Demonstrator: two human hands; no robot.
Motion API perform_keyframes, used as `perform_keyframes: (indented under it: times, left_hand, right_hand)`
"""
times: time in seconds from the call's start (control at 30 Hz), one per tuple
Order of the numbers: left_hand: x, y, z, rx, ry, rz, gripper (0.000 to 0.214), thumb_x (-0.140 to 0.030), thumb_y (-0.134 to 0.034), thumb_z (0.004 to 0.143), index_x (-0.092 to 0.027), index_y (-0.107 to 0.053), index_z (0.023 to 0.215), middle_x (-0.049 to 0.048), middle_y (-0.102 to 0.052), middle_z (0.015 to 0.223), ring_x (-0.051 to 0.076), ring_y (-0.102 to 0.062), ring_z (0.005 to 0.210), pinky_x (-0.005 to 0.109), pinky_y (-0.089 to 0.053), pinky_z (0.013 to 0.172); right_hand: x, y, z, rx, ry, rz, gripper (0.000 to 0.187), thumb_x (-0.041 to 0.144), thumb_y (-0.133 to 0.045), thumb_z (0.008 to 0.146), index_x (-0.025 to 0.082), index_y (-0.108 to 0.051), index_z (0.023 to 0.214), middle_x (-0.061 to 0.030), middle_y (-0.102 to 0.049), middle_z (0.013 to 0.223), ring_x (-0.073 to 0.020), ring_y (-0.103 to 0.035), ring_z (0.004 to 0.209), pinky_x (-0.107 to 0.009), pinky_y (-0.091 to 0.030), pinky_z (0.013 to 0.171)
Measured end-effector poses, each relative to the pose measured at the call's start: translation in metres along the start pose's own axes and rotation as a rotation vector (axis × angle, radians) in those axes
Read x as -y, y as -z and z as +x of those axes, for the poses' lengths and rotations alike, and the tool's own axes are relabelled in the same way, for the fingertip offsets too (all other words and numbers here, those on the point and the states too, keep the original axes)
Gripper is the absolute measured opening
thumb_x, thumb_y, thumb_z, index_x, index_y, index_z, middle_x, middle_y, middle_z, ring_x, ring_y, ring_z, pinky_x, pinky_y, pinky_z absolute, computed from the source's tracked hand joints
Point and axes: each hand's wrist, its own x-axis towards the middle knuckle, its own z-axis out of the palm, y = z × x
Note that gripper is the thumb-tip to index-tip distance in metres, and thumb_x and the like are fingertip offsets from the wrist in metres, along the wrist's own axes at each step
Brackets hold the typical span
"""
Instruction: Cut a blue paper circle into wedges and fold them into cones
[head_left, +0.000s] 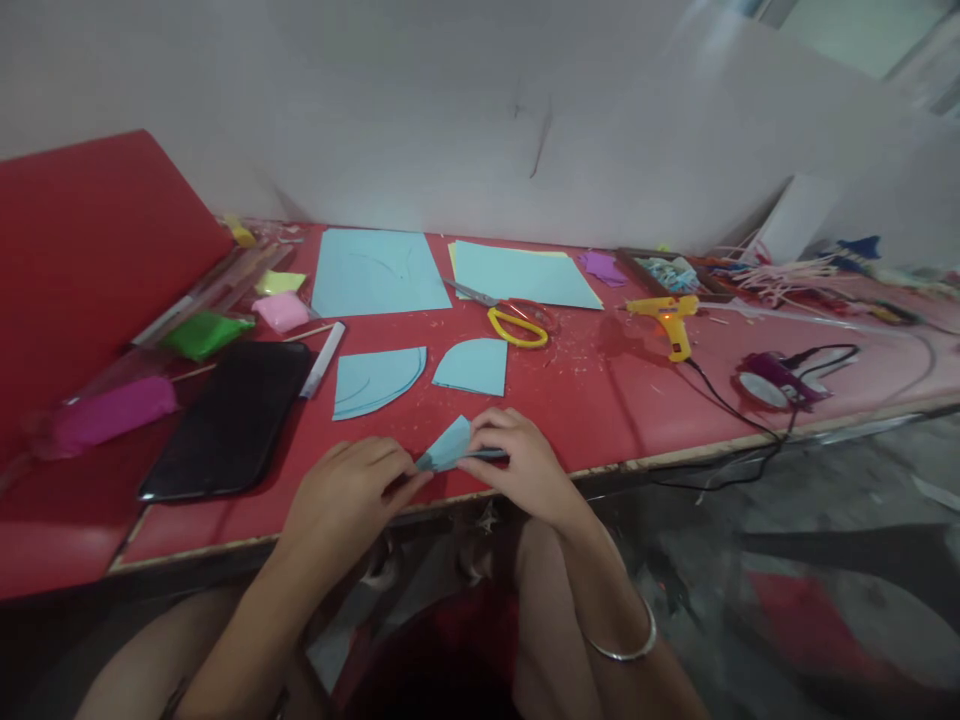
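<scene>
Near the table's front edge, a small folded piece of light blue paper (450, 443) is held between both hands. My left hand (351, 490) pinches its left corner between thumb and fingers. On its right side my right hand (520, 462) grips it, thumb below and fingers over the top, hiding part of it. Just beyond lie two cut light blue pieces with curved edges: a larger quarter-round piece (379, 380) and a smaller piece (474, 368). Scissors (517, 325) with yellow and red handles rest behind them, blades touching the blue sheets.
At the back are a large blue sheet (379, 275) and a stack of blue and yellow sheets (525, 275). A yellow glue gun (667, 322) with a cord stands right. A black phone (232, 420), a white marker (324, 358) and coloured clay packets (204, 335) lie left.
</scene>
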Motion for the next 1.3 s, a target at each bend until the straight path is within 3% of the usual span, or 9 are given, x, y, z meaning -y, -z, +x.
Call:
perform_keyframes:
  times: [0.23,0.47,0.9,1.07,1.2,1.3]
  left_hand:
    - [0.007,-0.001,-0.004,0.012,0.071,-0.005,0.034,-0.044,-0.045,0.084,-0.02,-0.053,0.061,-0.0014,-0.057,0.062,0.014,-0.052,0.059,0.026,-0.034,0.056]
    - [0.007,0.001,-0.002,0.083,0.233,-0.038,0.032,-0.046,-0.049,0.081,-0.02,-0.051,0.061,-0.0002,-0.057,0.064,0.015,-0.051,0.059,0.027,-0.034,0.055]
    - [0.004,0.008,0.002,0.178,0.274,-0.081,0.023,-0.033,-0.049,0.08,-0.02,-0.046,0.061,-0.001,-0.052,0.062,0.017,-0.05,0.066,0.029,-0.031,0.059]
    - [0.015,0.002,-0.001,0.135,0.203,-0.139,0.013,-0.033,-0.051,0.081,-0.022,-0.056,0.081,0.0005,-0.059,0.085,0.018,-0.054,0.082,0.031,-0.036,0.071]
    - [0.021,-0.003,-0.003,0.098,0.115,-0.116,0.025,-0.032,-0.048,0.084,-0.029,-0.056,0.108,0.0022,-0.056,0.099,0.019,-0.054,0.089,0.033,-0.039,0.076]
    - [0.023,-0.007,-0.004,0.071,0.05,-0.091,0.031,-0.03,-0.046,0.086,-0.034,-0.054,0.115,0.003,-0.055,0.104,0.02,-0.053,0.094,0.034,-0.04,0.079]
  right_hand:
    - [0.002,-0.003,0.003,-0.037,-0.038,-0.017,0.014,0.027,-0.064,0.078,0.019,-0.06,0.066,-0.0004,-0.062,0.084,-0.015,-0.051,0.077,-0.027,-0.038,0.069]
    - [0.001,-0.005,0.002,-0.052,-0.044,-0.017,0.018,0.028,-0.063,0.078,0.019,-0.055,0.065,0.0,-0.06,0.082,-0.0146,-0.051,0.077,-0.027,-0.037,0.068]
    - [0.001,-0.009,0.005,-0.079,-0.13,-0.081,0.015,0.03,-0.065,0.076,0.017,-0.06,0.072,-0.0017,-0.06,0.082,-0.0158,-0.054,0.078,-0.027,-0.038,0.068]
    - [0.001,-0.011,0.005,-0.09,-0.158,-0.13,0.017,0.033,-0.064,0.076,0.017,-0.06,0.073,-0.0013,-0.056,0.08,-0.0153,-0.053,0.073,-0.027,-0.037,0.064]
    - [0.003,-0.012,0.005,-0.083,-0.171,-0.179,0.017,0.033,-0.062,0.078,0.017,-0.058,0.072,-0.001,-0.054,0.078,-0.0147,-0.051,0.07,-0.026,-0.035,0.062]
    - [0.005,-0.012,0.006,-0.083,-0.153,-0.208,0.019,0.031,-0.06,0.08,0.018,-0.055,0.068,-0.0007,-0.053,0.076,-0.0143,-0.05,0.07,-0.026,-0.035,0.063]
